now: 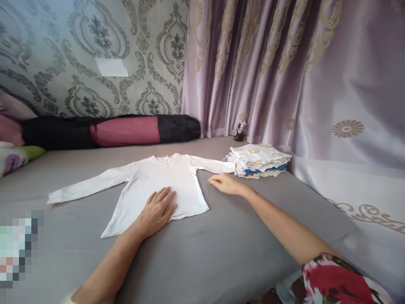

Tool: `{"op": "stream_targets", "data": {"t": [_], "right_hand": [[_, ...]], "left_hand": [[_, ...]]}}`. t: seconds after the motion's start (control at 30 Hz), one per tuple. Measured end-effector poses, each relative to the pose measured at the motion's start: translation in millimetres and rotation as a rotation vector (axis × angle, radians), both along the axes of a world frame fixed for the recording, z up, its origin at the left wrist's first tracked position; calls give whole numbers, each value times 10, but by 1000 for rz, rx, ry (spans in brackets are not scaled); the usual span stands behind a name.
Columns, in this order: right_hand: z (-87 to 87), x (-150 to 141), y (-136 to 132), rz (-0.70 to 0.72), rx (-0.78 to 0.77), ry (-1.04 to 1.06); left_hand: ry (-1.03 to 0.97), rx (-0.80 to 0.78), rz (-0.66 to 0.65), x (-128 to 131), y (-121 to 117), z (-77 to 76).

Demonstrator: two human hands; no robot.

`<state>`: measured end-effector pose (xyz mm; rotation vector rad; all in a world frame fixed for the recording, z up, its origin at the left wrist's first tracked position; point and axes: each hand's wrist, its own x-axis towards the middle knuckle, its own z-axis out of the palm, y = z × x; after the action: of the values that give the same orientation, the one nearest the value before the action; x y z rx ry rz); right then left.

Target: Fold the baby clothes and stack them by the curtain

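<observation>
A white long-sleeved shirt lies spread out on the grey bed sheet, its sleeves reaching out to both sides and its neckline away from me. My left hand rests flat on the lower part of the shirt, fingers stretched out. To the right of the shirt, just below its right sleeve, is my right hand with the fingers curled together; I see nothing in them. The cuff of that sleeve touches a stack of folded clothes, mostly white and printed, with a blue layer lower down.
A long black and maroon roll lies along the wall. Behind the stack stands a small bottle with dark contents. Purple curtains hang at the right. A plush-like item sits at far left; a blurred patch covers something nearer.
</observation>
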<state>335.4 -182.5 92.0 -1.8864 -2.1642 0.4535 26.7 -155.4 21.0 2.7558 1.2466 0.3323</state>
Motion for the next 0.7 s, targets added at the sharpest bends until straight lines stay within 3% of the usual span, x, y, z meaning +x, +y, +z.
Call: {"op": "stream_targets", "data": {"t": [0.1, 0.17, 0.5, 0.7], "right_hand": [[51, 191, 286, -290, 18, -259], [68, 270, 437, -411, -3, -369], [98, 365, 759, -514, -68, -462], [286, 324, 861, -600, -14, -423]], "left_hand": [[-38, 7, 7, -6, 17, -7], [-62, 11, 13, -12, 28, -22], [-129, 10, -2, -16, 63, -79], [-107, -24, 12, 2, 41, -48]]}}
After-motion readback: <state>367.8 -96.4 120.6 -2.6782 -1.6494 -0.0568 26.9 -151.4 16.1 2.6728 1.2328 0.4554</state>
